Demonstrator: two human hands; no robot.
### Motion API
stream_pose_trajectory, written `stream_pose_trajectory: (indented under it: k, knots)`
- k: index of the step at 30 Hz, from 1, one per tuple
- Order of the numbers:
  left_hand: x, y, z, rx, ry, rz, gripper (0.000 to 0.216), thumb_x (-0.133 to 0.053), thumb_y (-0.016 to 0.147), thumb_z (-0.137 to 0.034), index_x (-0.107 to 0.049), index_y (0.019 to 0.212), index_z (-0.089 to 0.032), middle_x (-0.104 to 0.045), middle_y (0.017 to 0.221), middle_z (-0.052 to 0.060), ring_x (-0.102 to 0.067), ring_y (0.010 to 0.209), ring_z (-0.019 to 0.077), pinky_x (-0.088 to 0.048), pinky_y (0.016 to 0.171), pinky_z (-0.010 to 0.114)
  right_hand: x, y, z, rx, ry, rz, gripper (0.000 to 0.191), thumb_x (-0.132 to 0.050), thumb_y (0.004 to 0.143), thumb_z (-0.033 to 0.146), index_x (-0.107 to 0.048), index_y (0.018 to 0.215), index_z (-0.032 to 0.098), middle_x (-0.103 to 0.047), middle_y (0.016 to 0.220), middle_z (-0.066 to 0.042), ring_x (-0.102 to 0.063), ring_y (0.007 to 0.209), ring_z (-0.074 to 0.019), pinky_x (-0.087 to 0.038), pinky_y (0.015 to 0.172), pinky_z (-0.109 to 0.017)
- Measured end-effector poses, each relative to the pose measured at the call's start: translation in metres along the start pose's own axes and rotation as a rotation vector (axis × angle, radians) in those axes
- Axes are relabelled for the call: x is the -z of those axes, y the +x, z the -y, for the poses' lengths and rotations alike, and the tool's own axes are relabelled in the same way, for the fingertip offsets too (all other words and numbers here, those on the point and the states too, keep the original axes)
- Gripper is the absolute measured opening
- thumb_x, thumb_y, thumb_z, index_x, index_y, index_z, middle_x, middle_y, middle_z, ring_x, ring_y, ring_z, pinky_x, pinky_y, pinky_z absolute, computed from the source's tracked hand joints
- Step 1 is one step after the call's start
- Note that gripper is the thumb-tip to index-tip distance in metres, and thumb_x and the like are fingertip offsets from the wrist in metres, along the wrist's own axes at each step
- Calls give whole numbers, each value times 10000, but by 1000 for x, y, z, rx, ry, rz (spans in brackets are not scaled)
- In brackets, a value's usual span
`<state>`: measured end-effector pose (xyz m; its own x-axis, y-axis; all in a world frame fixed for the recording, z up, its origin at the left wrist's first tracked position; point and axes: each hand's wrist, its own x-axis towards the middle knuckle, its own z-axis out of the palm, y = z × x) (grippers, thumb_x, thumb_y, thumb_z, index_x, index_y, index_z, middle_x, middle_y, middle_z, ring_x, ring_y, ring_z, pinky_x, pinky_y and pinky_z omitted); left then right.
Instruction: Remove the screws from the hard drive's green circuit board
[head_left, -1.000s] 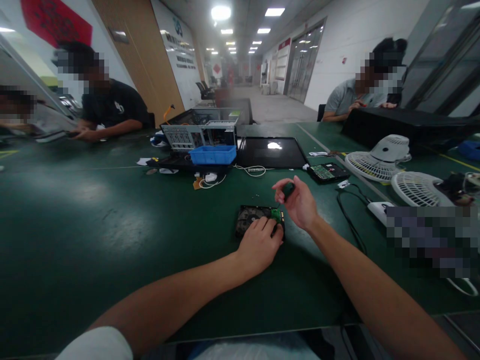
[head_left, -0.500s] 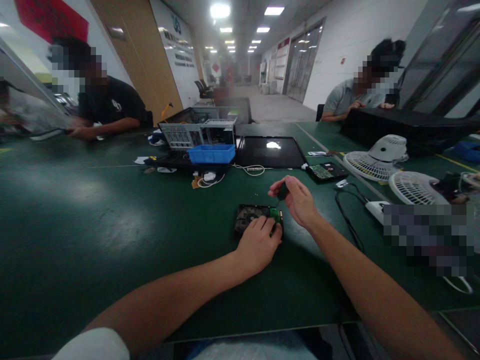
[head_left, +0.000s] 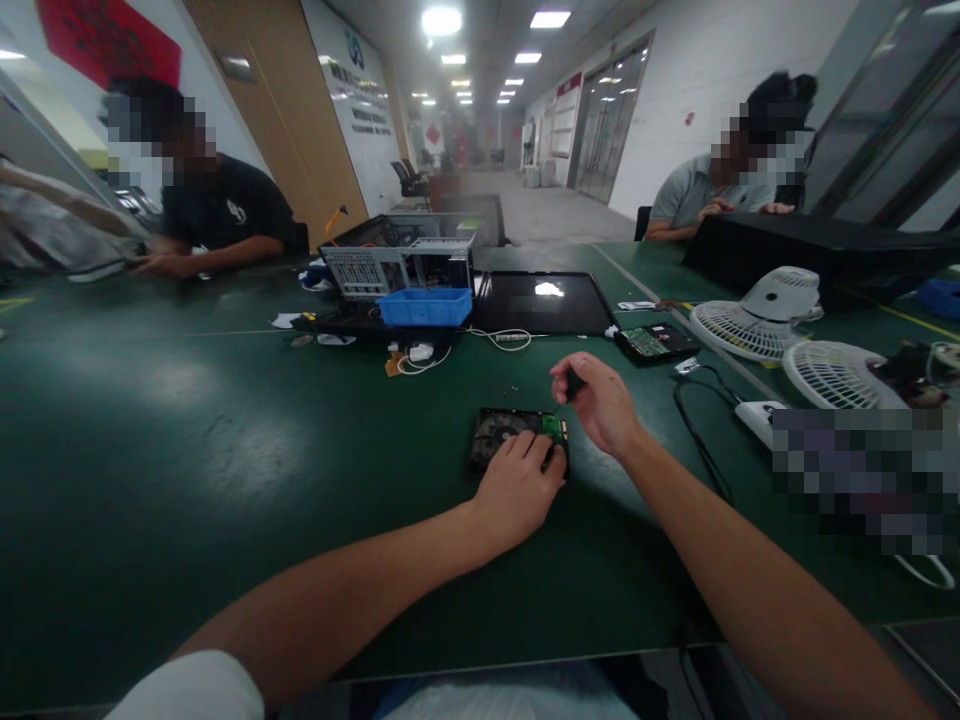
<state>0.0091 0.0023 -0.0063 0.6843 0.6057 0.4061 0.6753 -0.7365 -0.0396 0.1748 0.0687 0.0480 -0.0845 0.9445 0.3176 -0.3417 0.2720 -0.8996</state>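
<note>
A black hard drive (head_left: 493, 430) with a green circuit board at its far right corner lies flat on the green table. My left hand (head_left: 519, 490) rests over its near right part, fingers bent on top and at the edge, gripping it against the table. Above the drive's right end is my right hand (head_left: 604, 402), its fingers closed around the dark handle of a screwdriver (head_left: 574, 384). The thin shaft points down at the far right corner by the circuit board; whether the tip touches is too small to tell. Tiny pale bits (head_left: 514, 388), perhaps screws, lie just beyond the drive.
Farther back stand an open computer case (head_left: 401, 265), a blue tray (head_left: 425, 308) and a dark flat panel (head_left: 547, 305). Another drive (head_left: 654, 343) lies to the right, near white fan parts (head_left: 750, 315), a black cable (head_left: 697, 440) and a power strip (head_left: 757, 420). Other people sit across the table.
My right hand has shifted slightly to the right and its fingers have turned around the screwdriver handle. The left hand and hard drive stay in place.
</note>
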Motion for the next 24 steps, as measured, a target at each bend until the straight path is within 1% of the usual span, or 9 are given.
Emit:
stream_pose_trajectory:
  k: [5,7,8,10,13,15,17,19,24]
  knots:
    - [0,-1,1,-9,-5,-2,336,-607,998,-289,-625,1290,-123,-629,1251,174,-576,1119,323,-507,917,498,-1,-1,1,28,8,-25,182,-705,889,340,-733,767,208,-682,889,-43,-634,801,-179,-498,797,-343]
    - [0,-1,1,-10,-6,-6,333,-608,997,-289,-626,1285,-122,-628,1257,177,-578,1112,321,-507,912,496,-1,-1,2,19,29,-24,197,-697,883,337,-709,737,205,-708,951,-57,-658,838,-193,-503,840,-363]
    - [0,-1,1,-9,-6,-7,333,-609,996,-288,-627,1283,-121,-629,1259,177,-578,1111,321,-507,910,495,0,-1,3,7,38,-23,203,-690,885,336,-695,730,205,-710,941,-58,-659,822,-193,-503,824,-364]
    - [-1,0,1,-9,-7,-7,339,-611,994,-288,-626,1286,-116,-629,1262,175,-576,1115,324,-508,907,492,0,0,4,-15,45,-22,195,-675,894,339,-688,749,210,-680,826,-41,-627,734,-180,-485,737,-345]
    - [0,0,1,-10,-9,-1,348,-610,995,-294,-624,1291,-110,-631,1261,170,-573,1123,328,-508,912,493,1,0,6,-22,34,-25,213,-647,917,374,-706,789,214,-539,639,2,-518,607,-157,-425,632,-320]
    - [0,0,0,-6,-8,4,342,-603,1000,-298,-627,1287,-113,-633,1256,167,-574,1122,329,-507,915,498,1,0,6,-23,43,-14,275,-600,937,421,-727,812,211,-480,605,8,-470,579,-155,-411,619,-323]
    - [2,0,0,0,-6,7,334,-596,1003,-297,-628,1283,-117,-634,1254,167,-575,1119,327,-509,910,499,1,1,5,-28,64,6,345,-542,951,459,-751,845,206,-468,611,2,-454,582,-160,-417,622,-330]
    - [3,0,0,1,-8,8,334,-595,1004,-291,-626,1287,-118,-632,1259,168,-574,1120,325,-510,907,495,1,1,4,-34,66,19,368,-524,950,463,-764,863,199,-499,646,-14,-480,615,-169,-437,643,-338]
    - [3,0,0,-5,-7,8,338,-599,1000,-291,-626,1288,-116,-628,1262,171,-570,1120,327,-509,907,498,-1,1,-1,-25,30,-48,240,-660,903,436,-712,829,214,-648,821,-37,-620,774,-189,-504,772,-351]
